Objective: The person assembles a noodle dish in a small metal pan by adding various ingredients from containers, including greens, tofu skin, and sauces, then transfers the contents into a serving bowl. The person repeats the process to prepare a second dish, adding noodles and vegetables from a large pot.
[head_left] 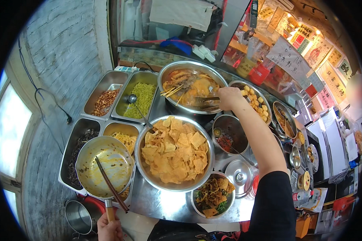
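Observation:
My left hand (pixel 110 228) is closed round the wooden handle of a saucepan (pixel 94 160), which sits over the trays at the left. Sauce smears coat the pan's inside, and a pair of chopsticks (pixel 108 180) leans across its rim. At the far side, my right hand (pixel 230 99) grips a metal utensil (pixel 207 103) that looks like tongs, its end dipping into a large pot of broth (pixel 177 76) with skewers standing in it. The fingers hide its upper part. Between the hands stands a wide bowl of fried crisps (pixel 175 152).
A bowl of mixed food (pixel 214 193) stands near the front edge, beside a metal lid (pixel 240 176). Trays hold peanuts (pixel 105 102) and chopped green vegetables (pixel 138 96). A pot with a ladle (pixel 229 138) is under my right forearm. A glass partition (pixel 149 58) rises behind.

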Motion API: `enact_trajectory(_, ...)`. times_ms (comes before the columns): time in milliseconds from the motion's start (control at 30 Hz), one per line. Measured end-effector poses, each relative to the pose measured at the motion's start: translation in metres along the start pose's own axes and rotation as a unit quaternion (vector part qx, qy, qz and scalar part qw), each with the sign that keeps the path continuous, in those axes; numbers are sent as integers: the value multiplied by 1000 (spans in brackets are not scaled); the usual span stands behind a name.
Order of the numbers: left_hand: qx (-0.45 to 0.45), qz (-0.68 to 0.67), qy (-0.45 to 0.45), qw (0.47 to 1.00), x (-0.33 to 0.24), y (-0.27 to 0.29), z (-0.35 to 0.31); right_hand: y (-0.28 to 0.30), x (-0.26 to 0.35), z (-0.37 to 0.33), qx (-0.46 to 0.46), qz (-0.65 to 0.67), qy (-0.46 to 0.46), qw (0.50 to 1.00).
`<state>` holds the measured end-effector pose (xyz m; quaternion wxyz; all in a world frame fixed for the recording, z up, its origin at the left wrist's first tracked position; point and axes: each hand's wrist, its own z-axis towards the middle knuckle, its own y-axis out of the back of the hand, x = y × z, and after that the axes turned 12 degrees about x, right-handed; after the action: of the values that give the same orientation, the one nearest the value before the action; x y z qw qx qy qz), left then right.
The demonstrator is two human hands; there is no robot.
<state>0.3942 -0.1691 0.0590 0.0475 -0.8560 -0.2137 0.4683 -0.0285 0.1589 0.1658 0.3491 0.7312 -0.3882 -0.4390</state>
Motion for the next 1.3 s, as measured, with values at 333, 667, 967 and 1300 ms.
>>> enact_trajectory(333,-10,-10,10,1000,-5,-9,1,1,-17,-8,-13,29,23,999)
enact_trajectory(667,-6,0,5,1000,-5,-11,2,8,6,-18,-37,-55,58,996)
enact_trajectory(967,-18,-9,6,1000,-6,-16,1,18,6,-30,-75,-84,58,992)
enact_trajectory(1300,-11,-17,20,1000,-6,-14,-3,18,23,-10,-69,-140,64,986)
